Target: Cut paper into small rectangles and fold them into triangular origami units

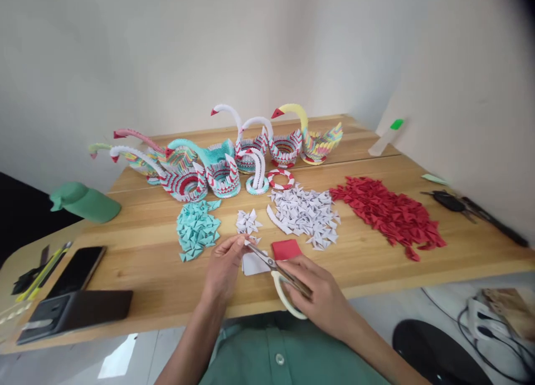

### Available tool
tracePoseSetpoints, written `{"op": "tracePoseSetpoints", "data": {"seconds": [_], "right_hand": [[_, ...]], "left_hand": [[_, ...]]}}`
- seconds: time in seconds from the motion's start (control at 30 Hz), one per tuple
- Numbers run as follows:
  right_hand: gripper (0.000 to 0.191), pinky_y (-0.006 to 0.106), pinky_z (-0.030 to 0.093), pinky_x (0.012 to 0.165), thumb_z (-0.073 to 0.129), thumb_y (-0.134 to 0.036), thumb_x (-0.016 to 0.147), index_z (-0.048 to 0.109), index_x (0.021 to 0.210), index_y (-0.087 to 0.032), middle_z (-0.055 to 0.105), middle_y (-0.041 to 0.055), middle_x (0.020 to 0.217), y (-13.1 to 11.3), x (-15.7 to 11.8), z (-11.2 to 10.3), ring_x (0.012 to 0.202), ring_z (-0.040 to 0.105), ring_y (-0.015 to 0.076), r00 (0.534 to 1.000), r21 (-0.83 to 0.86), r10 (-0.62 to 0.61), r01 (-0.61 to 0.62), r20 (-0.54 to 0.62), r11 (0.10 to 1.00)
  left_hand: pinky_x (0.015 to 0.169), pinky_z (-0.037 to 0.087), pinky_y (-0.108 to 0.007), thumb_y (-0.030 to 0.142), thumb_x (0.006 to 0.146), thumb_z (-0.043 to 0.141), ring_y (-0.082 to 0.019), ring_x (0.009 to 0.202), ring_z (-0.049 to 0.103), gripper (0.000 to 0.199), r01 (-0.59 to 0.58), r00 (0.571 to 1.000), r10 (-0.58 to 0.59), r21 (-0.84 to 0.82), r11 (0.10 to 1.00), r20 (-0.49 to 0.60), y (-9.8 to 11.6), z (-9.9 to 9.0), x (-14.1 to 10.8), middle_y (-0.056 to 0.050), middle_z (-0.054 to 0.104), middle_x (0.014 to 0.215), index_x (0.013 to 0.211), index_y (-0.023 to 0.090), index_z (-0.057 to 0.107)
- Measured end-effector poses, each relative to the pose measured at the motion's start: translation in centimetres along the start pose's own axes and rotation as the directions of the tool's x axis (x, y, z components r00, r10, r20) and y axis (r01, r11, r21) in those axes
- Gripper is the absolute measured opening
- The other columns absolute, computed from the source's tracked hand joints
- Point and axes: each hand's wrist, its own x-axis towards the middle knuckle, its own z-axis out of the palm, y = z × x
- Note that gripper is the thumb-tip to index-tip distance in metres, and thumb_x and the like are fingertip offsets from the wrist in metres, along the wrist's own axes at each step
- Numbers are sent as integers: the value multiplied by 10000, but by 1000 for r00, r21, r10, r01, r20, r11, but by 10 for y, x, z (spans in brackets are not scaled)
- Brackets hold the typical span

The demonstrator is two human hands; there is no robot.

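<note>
Thumb and fingers of my left hand (225, 262) pinch what looks like a small white paper piece (246, 242), mostly hidden by the fingertips. A pair of scissors (271, 264) with cream handles is gripped in my right hand (320, 296), its blade tips touching or very close to that piece. Under the blades lies a stack of white paper rectangles (254, 266), and a red paper stack (286, 248) sits just right of it. Beyond my left fingertips is a small heap of white folded triangles (247, 222). A curved white strip of joined pieces (278, 220) rests beside the larger white pile (305, 209).
Several folded-paper swans (184, 184) stand at the back, near a red-and-white ring (281, 179). Teal triangles (197, 229) lie left, red triangles (388, 212) right. A green bottle (86, 202), phone (77, 271) and dark box (87, 307) occupy the left; keys (449, 201) lie far right.
</note>
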Motion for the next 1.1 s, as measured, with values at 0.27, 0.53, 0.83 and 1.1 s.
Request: {"op": "tracePoseSetpoints", "data": {"seconds": [0.27,0.53,0.83,1.1], "right_hand": [[347,269,551,704,547,-225,898,596,1240,-253,693,71,1067,20,-21,-31,872,674,193,980,-44,165,-171,-107,984],[418,419,510,751,480,-478,905,654,1124,-169,715,148,980,105,-56,-103,891,656,316,815,-572,222,-544,-535,614],[346,457,504,850,435,-373,954,701,999,-156,715,148,1016,131,-43,-107,941,650,308,913,-699,16,-323,-407,638],[225,389,521,812,503,-204,954,667,1108,-201,700,95,1004,61,7,-29,922,635,229,972,-438,-159,69,-173,896]], "left_hand": [[840,511,-333,336,716,777,-189,773,680,171,-220,956,261,260,940,-133,22,-12,24,-38,757,780,803,189,779],[1073,333,-380,159,612,829,-293,1136,573,333,-367,920,362,648,668,148,13,-14,55,-74,733,1056,926,257,781],[1072,338,-442,262,734,729,-295,1092,585,198,-447,854,501,694,564,144,7,-30,52,-83,724,1059,927,255,770],[948,462,-421,244,863,547,-245,1019,644,217,-488,804,512,827,279,301,4,-29,54,-96,730,1042,956,192,737]]}}
